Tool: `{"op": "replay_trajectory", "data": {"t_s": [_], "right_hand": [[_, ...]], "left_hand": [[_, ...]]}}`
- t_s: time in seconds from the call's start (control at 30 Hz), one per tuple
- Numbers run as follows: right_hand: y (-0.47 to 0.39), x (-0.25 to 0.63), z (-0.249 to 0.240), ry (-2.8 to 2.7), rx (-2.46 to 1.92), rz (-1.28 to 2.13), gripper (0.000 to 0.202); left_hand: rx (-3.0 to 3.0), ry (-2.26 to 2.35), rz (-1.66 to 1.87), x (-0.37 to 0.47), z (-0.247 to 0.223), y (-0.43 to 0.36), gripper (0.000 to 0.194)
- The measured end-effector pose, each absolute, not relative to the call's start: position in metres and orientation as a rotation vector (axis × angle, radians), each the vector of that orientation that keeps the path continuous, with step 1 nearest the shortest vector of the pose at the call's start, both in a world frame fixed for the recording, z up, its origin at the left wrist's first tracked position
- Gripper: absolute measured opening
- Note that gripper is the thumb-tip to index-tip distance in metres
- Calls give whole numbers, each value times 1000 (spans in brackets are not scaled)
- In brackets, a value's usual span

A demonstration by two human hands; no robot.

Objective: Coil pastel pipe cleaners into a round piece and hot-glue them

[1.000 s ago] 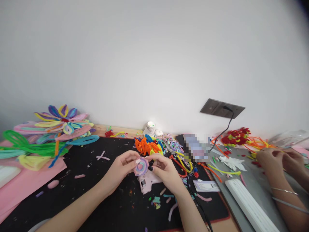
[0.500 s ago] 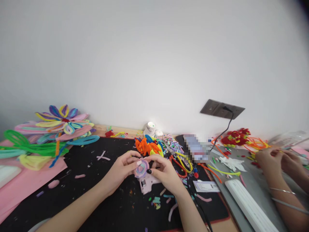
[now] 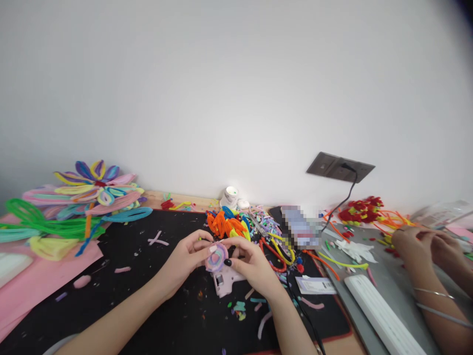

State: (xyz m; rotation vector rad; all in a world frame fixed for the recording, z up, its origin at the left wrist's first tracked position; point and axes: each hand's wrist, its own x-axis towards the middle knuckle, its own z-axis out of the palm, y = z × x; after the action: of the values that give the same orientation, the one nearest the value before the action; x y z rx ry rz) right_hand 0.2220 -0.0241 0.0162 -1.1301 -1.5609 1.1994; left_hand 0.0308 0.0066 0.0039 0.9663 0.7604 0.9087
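A small round coil of pastel purple, pink and blue fuzzy stems (image 3: 216, 258) is pinched between both hands at the middle of the black mat (image 3: 148, 305). My left hand (image 3: 194, 254) grips its left side, thumb across the front. On the right edge, my right hand (image 3: 246, 259) closes with its dark-nailed thumb and fingers. Beneath the coil lies a pale pink device (image 3: 224, 282), partly hidden by my right hand. Just behind the hands rests a bunch of orange, yellow and blue fuzzy loops (image 3: 226, 224).
Left stands a large multicoloured fuzzy flower (image 3: 99, 185). Scissors (image 3: 258, 224) lie among cut pieces behind my right hand. A phone (image 3: 299, 227), a label card (image 3: 316, 285) and a white power strip (image 3: 384, 313) lie to the right. Another person's hands (image 3: 424, 241) work at far right.
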Motion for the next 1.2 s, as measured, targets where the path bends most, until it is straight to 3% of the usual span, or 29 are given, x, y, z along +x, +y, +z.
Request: {"op": "replay_trajectory", "data": {"t_s": [1.2], "right_hand": [[-27,221,17,-1547,-1076,1233,30]], "left_hand": [[974,758,904,30,-1,7,30]]}}
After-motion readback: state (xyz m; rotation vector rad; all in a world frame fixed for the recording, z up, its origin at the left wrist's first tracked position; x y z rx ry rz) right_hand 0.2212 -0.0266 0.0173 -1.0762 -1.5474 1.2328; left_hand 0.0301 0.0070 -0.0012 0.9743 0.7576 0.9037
